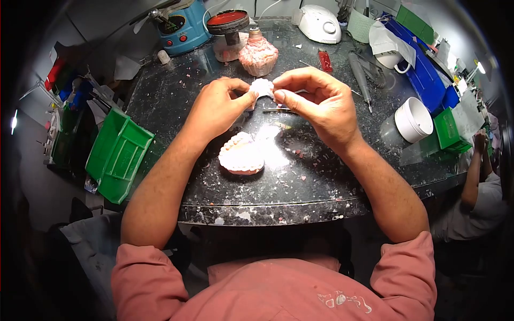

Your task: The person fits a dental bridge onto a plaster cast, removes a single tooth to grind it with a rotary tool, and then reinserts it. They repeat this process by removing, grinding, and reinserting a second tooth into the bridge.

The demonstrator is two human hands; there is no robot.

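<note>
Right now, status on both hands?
Left hand and right hand pinch small white piece together. Dental cast lies on bench below. Nothing between them.

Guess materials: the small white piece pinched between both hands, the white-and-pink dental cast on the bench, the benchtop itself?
Small white piece: looks like matte plaster or wax; chalky, no shine; can't tell which. White-and-pink dental cast: probably plaster base with pink wax rim; dull white, tooth shapes along the edge. Dark speckled benchtop: likely polished stone; glossy, reflects light, littered with pale chips. Left hand and right hand pinch the piece.
</note>
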